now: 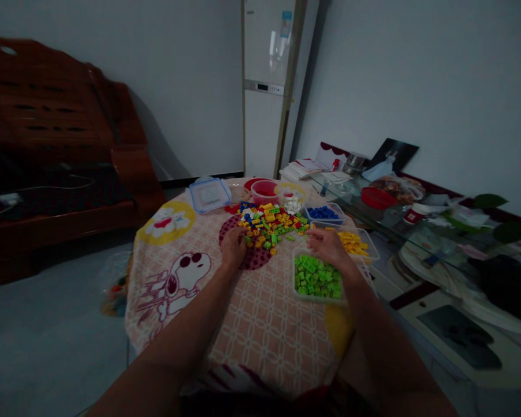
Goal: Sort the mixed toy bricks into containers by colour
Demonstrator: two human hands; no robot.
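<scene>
A mixed pile of toy building bricks [267,223] in yellow, green, red, blue and white lies on the tablecloth. At its left edge is my left hand [233,246], fingers curled in against the bricks; what they hold, if anything, is hidden. My right hand [327,244] hovers to the right of the pile, above the far edge of a clear box of green bricks [316,277]. Its fingers are pinched together, and anything between them is too small to name. Beside that hand stands a box of yellow bricks [353,243]; behind it, a box of blue bricks [322,213].
A round tub [264,190] and a blue-rimmed lid [209,195] lie at the table's far side, near white bricks [293,204]. A cluttered glass table [386,223] adjoins on the right. A wooden bench [56,133] stands at left.
</scene>
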